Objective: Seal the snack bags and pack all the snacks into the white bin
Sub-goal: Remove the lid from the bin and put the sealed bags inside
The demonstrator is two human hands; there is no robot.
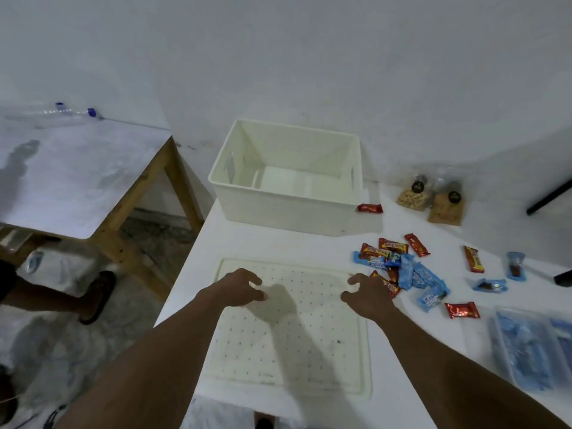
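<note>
- The white table (309, 246) carries everything; the white bin (286, 178) sits empty at its far edge, open side up
- A perforated white lid (291, 345) lies flat by the near edge; both hands hover over it
- Left hand (240, 287) and right hand (366, 295) show spread, curled fingers, holding nothing
- Loose snack bars (402, 267) scatter right of the lid; two snack bags (433, 198) stand near the far right edge

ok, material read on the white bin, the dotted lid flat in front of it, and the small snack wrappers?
White bin: looks like rigid moulded plastic, matte, with cut-out handle slots and a rolled rim. Dotted lid: probably the same off-white plastic, flat with a raised edge and rows of small dots, holes or marks I cannot tell. Snack wrappers: thin glossy film or foil, going by the crinkles and crimped ends.
</note>
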